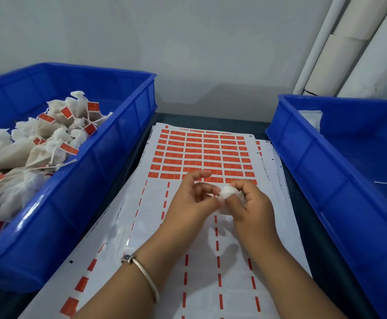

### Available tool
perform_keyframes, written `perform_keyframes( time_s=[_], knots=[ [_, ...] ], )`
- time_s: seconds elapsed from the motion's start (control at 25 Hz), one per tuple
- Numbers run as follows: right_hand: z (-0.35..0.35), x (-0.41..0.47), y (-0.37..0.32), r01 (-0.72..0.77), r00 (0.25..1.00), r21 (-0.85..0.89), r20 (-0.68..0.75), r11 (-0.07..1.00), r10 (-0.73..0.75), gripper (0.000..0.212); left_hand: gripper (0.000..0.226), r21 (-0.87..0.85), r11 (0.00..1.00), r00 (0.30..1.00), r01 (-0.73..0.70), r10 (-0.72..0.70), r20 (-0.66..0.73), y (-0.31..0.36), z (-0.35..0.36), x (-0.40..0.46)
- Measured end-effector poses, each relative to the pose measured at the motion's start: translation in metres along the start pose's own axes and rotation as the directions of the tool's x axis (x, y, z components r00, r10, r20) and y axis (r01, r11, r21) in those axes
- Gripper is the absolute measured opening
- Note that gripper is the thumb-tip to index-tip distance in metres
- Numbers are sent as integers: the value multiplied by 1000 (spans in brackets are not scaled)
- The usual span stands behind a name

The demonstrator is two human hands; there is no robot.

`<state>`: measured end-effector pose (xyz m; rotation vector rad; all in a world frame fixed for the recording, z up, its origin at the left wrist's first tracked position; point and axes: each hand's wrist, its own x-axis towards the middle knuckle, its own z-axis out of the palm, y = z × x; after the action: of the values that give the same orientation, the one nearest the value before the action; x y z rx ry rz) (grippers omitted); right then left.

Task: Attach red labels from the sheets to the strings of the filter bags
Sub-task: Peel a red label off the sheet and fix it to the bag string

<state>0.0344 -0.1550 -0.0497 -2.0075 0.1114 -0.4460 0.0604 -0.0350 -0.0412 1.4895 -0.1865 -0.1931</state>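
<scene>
A label sheet (pixel 201 150) lies in the middle of the dark table, red labels filling its far half and its near half peeled down to red strips. Above the sheet my right hand (pixel 250 203) grips a small white filter bag (pixel 228 192) by its gathered top. My left hand (pixel 192 199) is right beside it, fingers curled toward the bag; whether they pinch its string or a label is hidden. The blue crate on the left (pixel 109 143) holds several filter bags (pixel 38 143) with red labels on their strings.
A second blue crate (pixel 321 162) stands on the right with a few white bags and loose strings at its far side and right edge. More sheets lie under the top one. White rolls (pixel 349 42) lean in the back right corner against the wall.
</scene>
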Motion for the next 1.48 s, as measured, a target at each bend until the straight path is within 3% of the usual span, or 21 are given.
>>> perform_keyframes(
  time_s=[0.08,0.16,0.28,0.44,0.52,0.64,0.76,0.84,1.04,1.12,1.28,1.48],
  knots=[
    [-2,2,1,-66,998,54,23,996,65,8,49,153,985,996,-80,72,56,1,3,-3],
    [-3,2,-1,-146,988,144,77,979,136,10,46,249,960,992,-125,130,-4,3,2,-3],
    [-3,2,-5,-248,963,243,171,938,210,19,34,246,963,978,-111,149,-144,5,-6,3],
    [-6,5,-6,-389,921,435,218,812,324,15,22,180,983,958,-44,93,-272,6,-8,6],
    [-8,5,-7,-403,915,472,215,784,341,23,20,214,975,966,-62,112,-231,6,-6,3],
    [-11,5,-8,-417,909,513,240,750,340,37,25,384,899,967,-210,249,-55,6,-2,-6],
    [-12,3,-7,-430,903,506,253,748,348,34,30,556,749,919,-361,387,74,7,-2,-9],
    [-11,3,-7,-429,903,494,258,757,343,26,22,590,702,894,-398,442,78,4,-3,-8],
    [-8,3,-6,-427,903,443,252,788,347,28,22,650,685,904,-330,428,8,0,-5,-5],
    [-8,3,-6,-410,910,420,245,810,334,32,11,656,686,920,-314,392,30,-1,-4,-5],
    [-8,4,-6,-386,919,410,247,826,307,36,14,720,635,937,-279,343,61,-6,-5,-3],
    [-5,7,1,-384,921,384,216,839,323,16,12,762,607,933,-227,359,-8,-4,-9,2]
  ],
)
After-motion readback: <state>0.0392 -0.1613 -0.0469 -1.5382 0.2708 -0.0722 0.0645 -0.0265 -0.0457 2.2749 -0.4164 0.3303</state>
